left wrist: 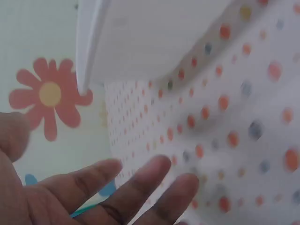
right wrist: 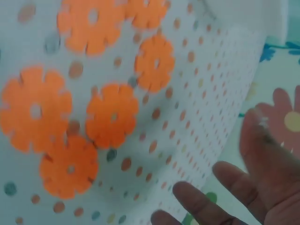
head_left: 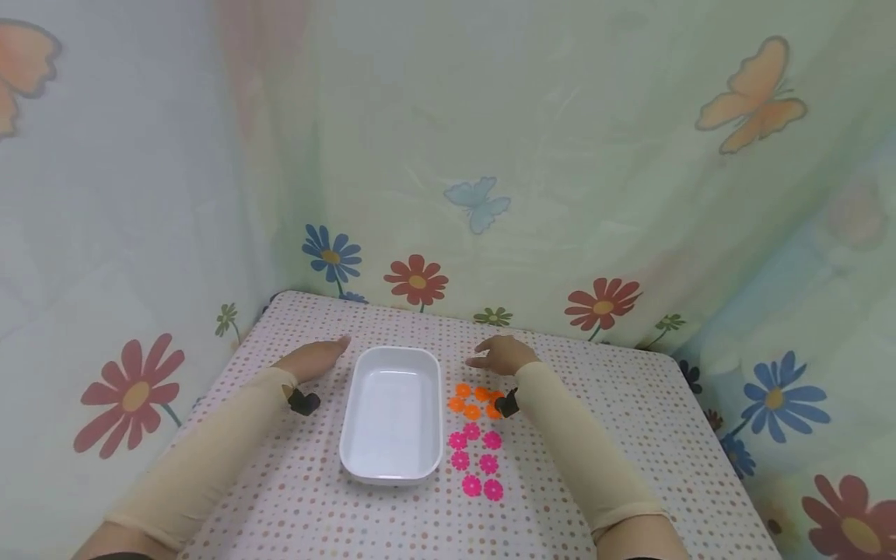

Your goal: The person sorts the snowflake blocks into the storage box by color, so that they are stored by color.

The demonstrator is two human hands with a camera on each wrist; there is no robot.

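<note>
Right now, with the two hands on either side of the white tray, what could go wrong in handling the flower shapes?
1. Two orange flower shapes seem to touch in the right wrist view, so the right-hand fingers might catch both together.
2. In the head view, the black wrist device overlaps the edge of the orange group, so a low sweep could nudge shapes out of place.

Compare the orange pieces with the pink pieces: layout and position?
Position: the orange pieces lie closer to the right hand; the pink pieces lie nearer the person's body.
Layout: the orange pieces bunch compactly; the pink pieces string out front to back.
Shared: both are small, notched-edge, flower-like pieces on the dotted surface, right of the white tray.
</note>
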